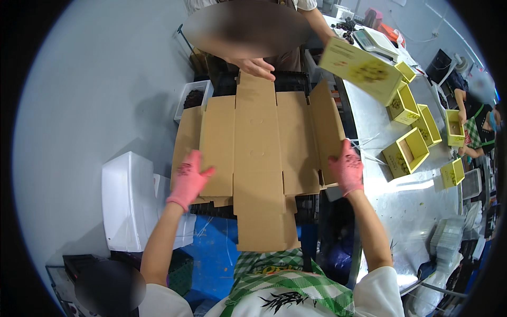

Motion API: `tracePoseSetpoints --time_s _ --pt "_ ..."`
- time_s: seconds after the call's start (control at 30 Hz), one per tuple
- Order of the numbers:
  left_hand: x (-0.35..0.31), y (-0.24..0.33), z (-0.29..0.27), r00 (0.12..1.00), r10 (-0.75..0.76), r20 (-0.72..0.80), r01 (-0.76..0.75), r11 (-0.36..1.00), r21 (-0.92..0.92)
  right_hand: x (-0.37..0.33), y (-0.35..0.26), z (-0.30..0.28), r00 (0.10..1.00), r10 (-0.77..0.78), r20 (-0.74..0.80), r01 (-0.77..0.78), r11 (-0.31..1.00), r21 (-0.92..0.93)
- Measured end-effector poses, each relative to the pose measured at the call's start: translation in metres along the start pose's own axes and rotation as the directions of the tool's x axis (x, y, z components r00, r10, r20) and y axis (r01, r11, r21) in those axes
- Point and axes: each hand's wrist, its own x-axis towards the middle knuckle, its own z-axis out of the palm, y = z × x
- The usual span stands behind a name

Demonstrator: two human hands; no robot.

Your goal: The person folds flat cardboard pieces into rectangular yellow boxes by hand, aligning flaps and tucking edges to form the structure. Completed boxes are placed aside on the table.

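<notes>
Head view: carton (256,137) opened out on black crate (293,79), near flap (266,232) overhanging. Left hand (188,177), thumb apart from fingers, at left flap (187,129); right hand (347,171) at edge of right flap (326,124), grip unclear. Steel table (391,206) close right; grey floor (90,95) left.

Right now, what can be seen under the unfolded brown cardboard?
Black crate-like plastic shows past far and near edges of the cardboard; whatever lies beneath its middle is covered and cannot be seen.
</notes>
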Motion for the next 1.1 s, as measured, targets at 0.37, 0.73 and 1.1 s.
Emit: tracePoseSetpoints --time_s 0.37,0.73,1.1 --pt "0.012 0.007 0.042 0.889 -0.457 0.022 0.425 0.843 0.330 -0.046 -0.028 0.045 0.999 0.009 0.050 -0.031 0.888 0.459" --pt "0.041 -0.016 0.002 0.914 -0.297 0.277 0.402 0.755 -0.517 0.015 -0.013 0.015 0.767 -0.039 0.641 -0.527 0.532 0.663" --pt "0.013 0.075 -0.015 0.725 0.459 0.513 -0.416 0.886 -0.204 -0.014 -0.109 -0.001 0.937 -0.351 -0.001 0.304 0.810 0.502"
